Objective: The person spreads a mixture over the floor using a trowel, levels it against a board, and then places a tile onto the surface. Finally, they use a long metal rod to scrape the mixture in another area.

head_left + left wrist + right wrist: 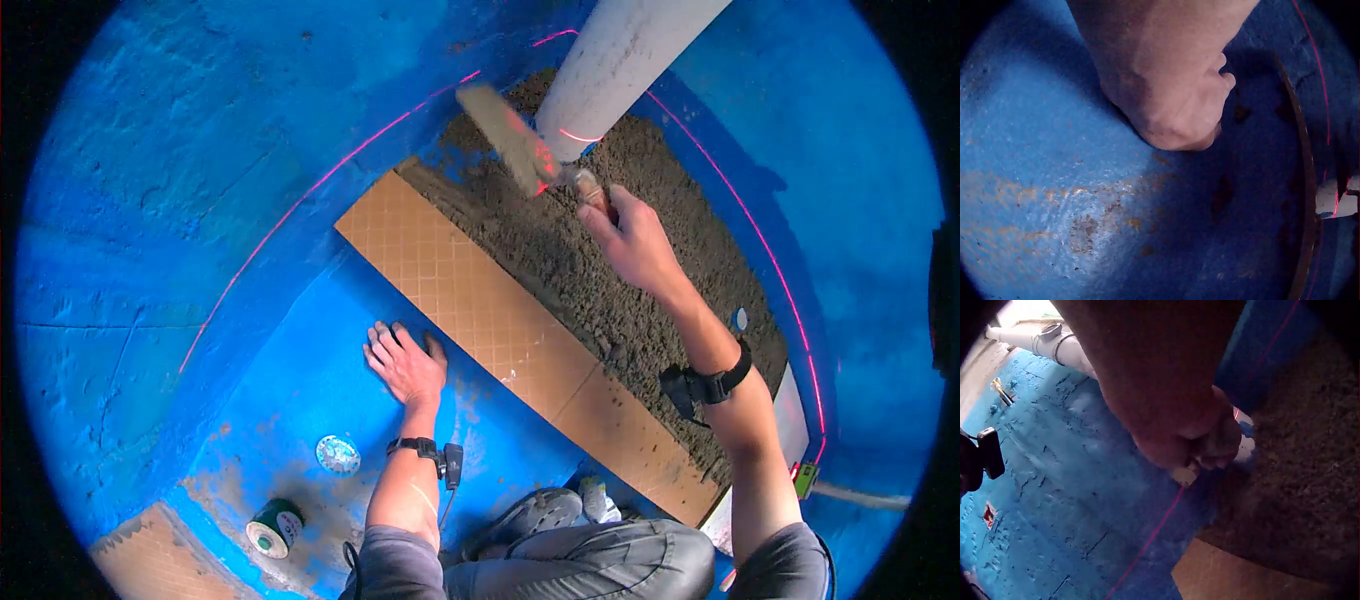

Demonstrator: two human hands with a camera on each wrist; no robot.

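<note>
My right hand [635, 238] grips the handle [592, 192] of a trowel, its flat blade [508, 138] smeared with grey mortar. The blade hovers over or rests at the far end of the mortar bed [620, 300], beside a white pipe. In the right wrist view the fingers [1216, 444] are curled round the handle, whose pale end [1184, 475] pokes out below. My left hand [408, 368] leans on the blue floor [320, 370] with fingers spread. It lies left of a row of brown tiles [480, 310] edging the mortar; the left wrist view shows it dimly.
The thick white pipe [620, 75] rises from the mortar's far corner. Red laser lines cross the blue walls [160, 200]. A round drain cover [338, 455] and a dark green can [275, 528] are at lower left. A small green device [806, 480] stands at right.
</note>
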